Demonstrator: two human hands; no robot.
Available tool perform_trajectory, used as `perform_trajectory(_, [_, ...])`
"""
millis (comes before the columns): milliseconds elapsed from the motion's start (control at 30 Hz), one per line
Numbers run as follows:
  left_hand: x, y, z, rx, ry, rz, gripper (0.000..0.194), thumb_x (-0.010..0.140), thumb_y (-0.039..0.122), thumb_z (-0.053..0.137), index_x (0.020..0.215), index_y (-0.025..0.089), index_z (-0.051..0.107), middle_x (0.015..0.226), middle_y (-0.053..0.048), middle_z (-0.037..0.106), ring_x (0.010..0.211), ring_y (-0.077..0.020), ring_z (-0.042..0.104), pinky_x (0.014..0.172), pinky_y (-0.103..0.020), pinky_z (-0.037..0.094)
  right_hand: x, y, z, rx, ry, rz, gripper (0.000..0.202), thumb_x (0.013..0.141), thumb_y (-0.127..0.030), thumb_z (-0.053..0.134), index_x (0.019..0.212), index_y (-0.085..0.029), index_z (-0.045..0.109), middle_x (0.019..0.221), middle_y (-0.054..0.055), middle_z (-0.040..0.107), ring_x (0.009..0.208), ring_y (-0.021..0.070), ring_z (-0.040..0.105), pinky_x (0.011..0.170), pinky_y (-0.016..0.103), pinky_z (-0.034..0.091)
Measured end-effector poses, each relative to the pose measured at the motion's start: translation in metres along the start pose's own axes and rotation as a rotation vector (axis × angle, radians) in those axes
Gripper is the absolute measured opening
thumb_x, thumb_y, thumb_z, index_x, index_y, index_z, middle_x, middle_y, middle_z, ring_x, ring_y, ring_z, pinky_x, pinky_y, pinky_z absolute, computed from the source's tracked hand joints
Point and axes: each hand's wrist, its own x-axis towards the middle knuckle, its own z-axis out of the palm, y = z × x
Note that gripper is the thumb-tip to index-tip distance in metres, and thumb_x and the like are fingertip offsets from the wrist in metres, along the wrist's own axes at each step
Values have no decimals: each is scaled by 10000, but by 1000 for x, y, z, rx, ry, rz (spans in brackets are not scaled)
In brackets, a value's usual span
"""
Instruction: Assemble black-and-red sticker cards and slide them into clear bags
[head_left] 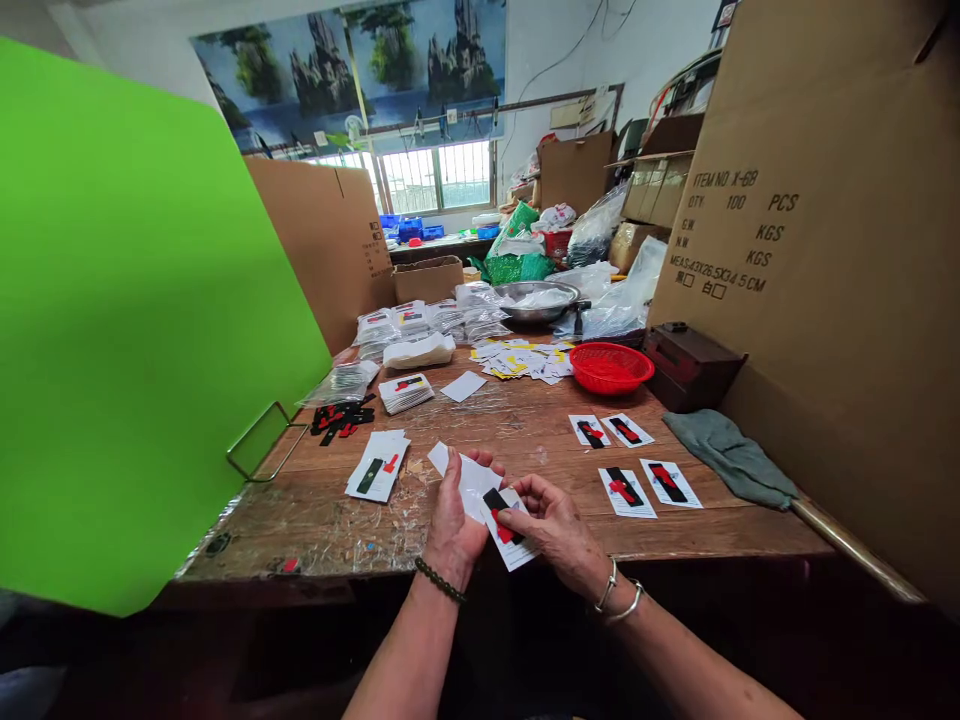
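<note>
My left hand (pixel 456 515) is closed around a few white cards (pixel 474 482) at the table's front edge. Beside it, my right hand (pixel 551 525) pinches a white card (pixel 517 556) that carries a black piece and a red piece (pixel 507 532); the thumb lies on the pieces. This card overlaps the white ones in my left hand. On the right lie four cards with black and red pieces, one of them a front card (pixel 628 503). A stack of cards (pixel 377 467) with a black and a red piece on top stands to the left.
Loose black and red pieces (pixel 339 420) lie at the left, near a wire stand (pixel 259 470) and a green panel (pixel 150 330). Farther back are bagged cards (pixel 409 322), scattered yellow-white cards (pixel 521 360), a red basket (pixel 611 370) and a metal bowl (pixel 536 312). A grey cloth (pixel 720 455) lies right.
</note>
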Motion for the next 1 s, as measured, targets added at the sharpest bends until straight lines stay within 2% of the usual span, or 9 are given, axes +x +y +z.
perform_trajectory(133, [-5,-1,-1,14,-62,-10,262,852,393,656,896,136,627,863,-74,692,792,-219,692,823,-413,565,6,-1,-3,48,-47,99,529,513,-418,864,849,-203,515,639,-34,660,498,123,572,516,261,451])
perform_trajectory(233, [-6,-4,-3,41,-107,-4,289,851,401,658,968,138,625,918,-92,704,886,-250,694,859,-441,554,15,0,-9,60,-113,84,589,502,-394,881,901,-208,490,637,-48,644,524,135,593,545,275,474])
perform_trajectory(300, [-7,-7,-6,65,-126,-6,313,854,396,655,1017,130,620,956,-117,709,930,-268,690,875,-454,547,22,2,-13,83,-138,52,651,476,-349,896,959,-214,481,726,-42,651,598,143,619,585,283,497])
perform_trajectory(467, [-8,-19,-12,58,-181,-8,288,852,313,667,1078,145,607,1034,-136,712,1023,-285,672,915,-460,529,35,9,-17,17,-36,-24,716,461,-262,892,1040,-235,471,862,-43,587,759,144,622,679,288,523])
perform_trajectory(567, [-7,-21,-15,52,-155,-23,264,852,302,663,1046,126,623,1047,-149,711,1054,-292,660,937,-455,523,34,7,-18,-37,15,-25,718,438,-256,893,1023,-233,477,869,-43,568,764,141,607,685,290,519])
perform_trajectory(667, [-5,-19,-17,51,-104,-10,245,849,293,666,1021,121,636,1051,-142,709,1070,-289,655,956,-442,518,31,0,-22,-69,-70,39,724,413,-254,896,1010,-226,486,886,-36,578,727,142,610,660,298,511])
perform_trajectory(767, [-7,-19,-17,67,-153,-28,257,849,270,665,1057,122,635,1094,-149,699,1100,-288,642,978,-443,502,31,-3,-27,-90,-113,67,711,411,-241,883,995,-231,478,866,-47,586,704,139,605,641,292,502])
perform_trajectory(867, [-10,-26,-15,40,-187,-38,298,849,253,664,1118,132,618,1103,-146,698,1083,-284,649,980,-452,497,35,-1,-27,-95,-74,43,693,424,-249,875,987,-234,472,860,-44,594,737,149,609,655,292,505])
perform_trajectory(1000, [-7,-37,-14,-1,-78,44,180,881,154,593,1054,135,635,979,-103,721,947,-203,689,951,-352,513,37,4,-18,-79,15,26,613,451,-295,863,909,-227,460,832,-48,573,717,143,603,653,292,508])
